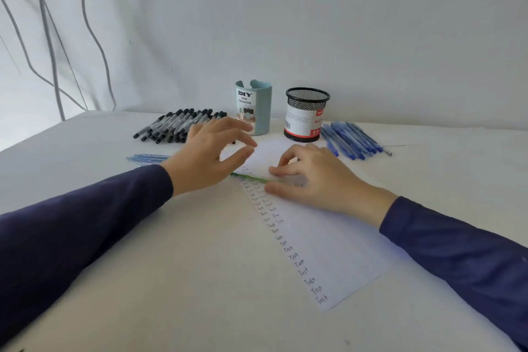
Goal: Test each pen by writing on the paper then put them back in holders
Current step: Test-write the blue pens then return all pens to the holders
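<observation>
Pinching a green pen at centre frame: right hand, thumb and forefinger curled round the barrel's rear end. Pen lying almost flat across the paper, tip pointing frame-left, near the sheet's left edge. Up and left of it, hovering over the table beside a pile of black pens: left hand, fingers spread and relaxed, gripping nothing.

Looks like the readying of this pen for its test word. Tilt it up into a writing grip first. Roll the barrel along between thumb and forefinger rather than letting go, given a round barrel on a smooth sheet. Bring the left hand down flat on the paper to pin it, clear of the written lines. Aim for bare space toward the upper end of the sheet, beside the columns of "Test" along the left margin and not over them, for a readable mark. Cannot tell from here whether capped or not, so check the tip before touching down, then press lightly.

Afterwards, drop it tip down into a holder just past the paper's far end: blue-grey cup or black mesh cup, upright, side by side, no pens showing above either rim. Cannot tell which suits a green pen. Also loose on the table: blue pens at frame right, a smaller blue bunch at frame left.
</observation>
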`<action>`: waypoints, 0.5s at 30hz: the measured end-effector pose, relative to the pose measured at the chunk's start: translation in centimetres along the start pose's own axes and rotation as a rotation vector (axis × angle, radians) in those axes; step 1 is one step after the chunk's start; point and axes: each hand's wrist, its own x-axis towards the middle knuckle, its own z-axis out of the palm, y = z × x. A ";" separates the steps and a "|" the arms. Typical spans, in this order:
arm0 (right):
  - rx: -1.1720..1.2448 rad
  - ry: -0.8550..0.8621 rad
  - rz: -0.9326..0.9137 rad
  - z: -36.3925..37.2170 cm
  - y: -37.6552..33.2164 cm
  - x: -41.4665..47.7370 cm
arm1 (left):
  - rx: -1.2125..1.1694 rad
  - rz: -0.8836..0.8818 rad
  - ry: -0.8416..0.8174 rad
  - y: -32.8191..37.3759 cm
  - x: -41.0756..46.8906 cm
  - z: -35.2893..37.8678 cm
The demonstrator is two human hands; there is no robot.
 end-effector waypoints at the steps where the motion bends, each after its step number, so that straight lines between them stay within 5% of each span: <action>1: 0.045 0.003 -0.014 0.1 -0.3 0.0 | 0.031 0.033 0.014 0.0 -0.7 0.0; 6: 0.216 0.179 0.061 -1.3 0.9 0.6 | 0.142 0.176 0.062 0.9 -2.7 -0.6; 15: 0.429 0.376 0.099 -5.1 0.0 -0.2 | 0.181 0.131 -0.210 0.9 -3.7 -0.3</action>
